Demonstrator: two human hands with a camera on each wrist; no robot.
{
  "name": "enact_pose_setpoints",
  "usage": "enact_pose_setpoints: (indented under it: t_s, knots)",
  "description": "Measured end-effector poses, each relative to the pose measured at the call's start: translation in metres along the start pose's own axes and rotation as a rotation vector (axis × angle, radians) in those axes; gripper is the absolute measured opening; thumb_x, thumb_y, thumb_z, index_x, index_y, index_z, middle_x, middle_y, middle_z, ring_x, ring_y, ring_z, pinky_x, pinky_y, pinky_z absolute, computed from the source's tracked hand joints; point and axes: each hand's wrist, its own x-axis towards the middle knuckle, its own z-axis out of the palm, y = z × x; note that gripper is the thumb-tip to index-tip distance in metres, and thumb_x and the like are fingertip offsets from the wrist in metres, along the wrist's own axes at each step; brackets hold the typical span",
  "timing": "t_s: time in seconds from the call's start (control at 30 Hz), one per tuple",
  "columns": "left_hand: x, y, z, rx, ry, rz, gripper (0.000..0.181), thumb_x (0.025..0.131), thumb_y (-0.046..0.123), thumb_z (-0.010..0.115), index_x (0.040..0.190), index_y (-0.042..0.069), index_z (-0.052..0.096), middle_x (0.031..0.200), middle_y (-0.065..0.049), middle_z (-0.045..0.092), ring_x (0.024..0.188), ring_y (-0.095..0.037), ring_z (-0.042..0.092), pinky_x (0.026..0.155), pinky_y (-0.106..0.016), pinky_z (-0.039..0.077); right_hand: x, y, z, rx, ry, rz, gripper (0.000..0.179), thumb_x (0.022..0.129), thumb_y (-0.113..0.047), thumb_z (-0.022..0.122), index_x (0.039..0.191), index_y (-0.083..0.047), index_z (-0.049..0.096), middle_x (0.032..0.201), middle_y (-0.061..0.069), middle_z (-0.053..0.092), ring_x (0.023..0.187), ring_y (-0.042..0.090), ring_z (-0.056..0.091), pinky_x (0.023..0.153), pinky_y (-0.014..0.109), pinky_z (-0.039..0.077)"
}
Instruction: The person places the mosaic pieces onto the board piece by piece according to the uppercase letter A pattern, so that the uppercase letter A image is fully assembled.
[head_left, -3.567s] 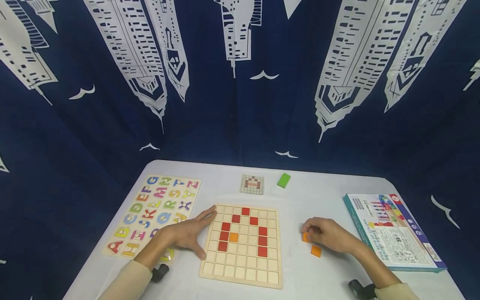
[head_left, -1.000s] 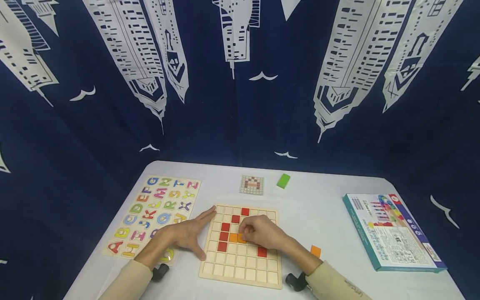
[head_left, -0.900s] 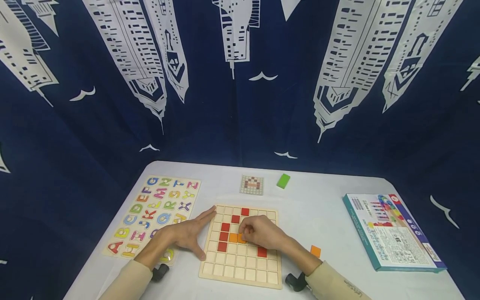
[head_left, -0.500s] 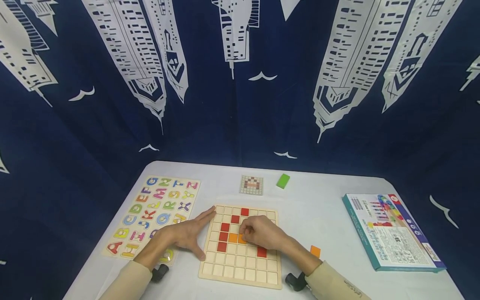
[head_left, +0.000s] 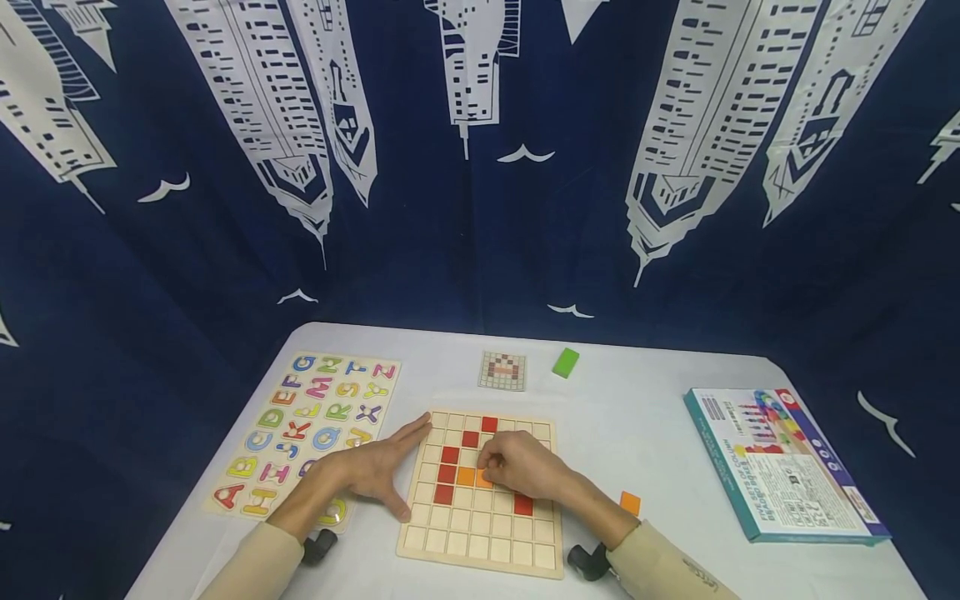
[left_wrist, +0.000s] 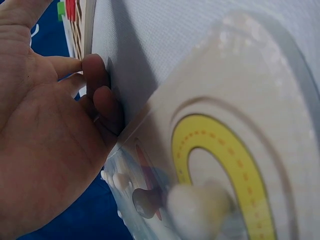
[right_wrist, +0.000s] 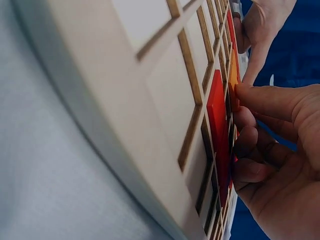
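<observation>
A wooden grid board [head_left: 480, 546] lies mid-table, with several red square tiles [head_left: 446, 473] in its cells. One orange tile [head_left: 466, 477] sits in a cell beside the red column. My right hand [head_left: 528, 465] is over the board, thumb and finger pinching a second orange tile [head_left: 483, 477] at the neighbouring cell; the right wrist view shows the thumb on orange tile [right_wrist: 234, 92]. This hand hides some cells and red tiles. My left hand [head_left: 373, 469] is spread along the board's left edge, thumb and fingers touching it.
A loose orange tile [head_left: 630, 503] lies right of the board. Behind it are a small pattern card [head_left: 502, 371] and a green block [head_left: 566, 362]. An alphabet puzzle [head_left: 300, 429] is at left, partly under the left forearm. A flat box [head_left: 787, 467] lies at right.
From right of the board, my right hand has carried one orange tile leftward onto the grid. Over the last second both hands have stayed nearly still.
</observation>
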Motion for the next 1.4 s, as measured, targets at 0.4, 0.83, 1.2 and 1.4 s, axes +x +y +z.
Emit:
enact_pose_setpoints:
  t_s: [0.4, 0.83, 1.2, 1.4]
  knots:
    - [0.000, -0.001, 0.000, -0.004, -0.003, 0.007, 0.137, 0.058, 0.043, 0.095, 0.163, 0.013, 0.013, 0.170, 0.001, -0.004, 0.156, -0.024, 0.008, 0.122, -0.049, 0.025, 0.002, 0.000, 0.001, 0.008, -0.015, 0.011, 0.010, 0.088, -0.010, 0.076, 0.092, -0.018, 0.076, 0.077, -0.013, 0.063, 0.071, 0.004, 0.052, 0.065, 0.021, 0.047]
    - [0.000, 0.000, -0.001, -0.012, -0.004, 0.007, 0.137, 0.058, 0.042, 0.095, 0.163, 0.013, 0.013, 0.170, 0.001, -0.004, 0.156, -0.025, 0.008, 0.122, -0.049, 0.024, -0.003, 0.001, -0.007, 0.046, -0.001, -0.020, 0.008, 0.088, -0.012, 0.076, 0.094, -0.017, 0.076, 0.078, -0.012, 0.064, 0.072, 0.004, 0.054, 0.068, 0.021, 0.049]
    - [0.000, 0.000, 0.000, -0.012, 0.004, 0.005, 0.138, 0.056, 0.043, 0.096, 0.163, 0.013, 0.013, 0.170, 0.001, -0.005, 0.156, -0.025, 0.008, 0.122, -0.049, 0.024, -0.030, 0.031, -0.038, 0.082, 0.016, 0.035, 0.009, 0.091, -0.013, 0.074, 0.098, -0.018, 0.076, 0.091, -0.012, 0.067, 0.078, 0.007, 0.056, 0.069, 0.023, 0.051]
    - [0.000, 0.000, 0.001, -0.019, 0.007, 0.003, 0.139, 0.055, 0.043, 0.096, 0.163, 0.013, 0.014, 0.170, 0.003, -0.005, 0.156, -0.024, 0.009, 0.122, -0.049, 0.024, -0.056, 0.052, -0.059, 0.056, 0.026, 0.109, 0.012, 0.089, -0.013, 0.075, 0.099, -0.019, 0.075, 0.087, -0.013, 0.065, 0.077, 0.009, 0.055, 0.067, 0.023, 0.050]
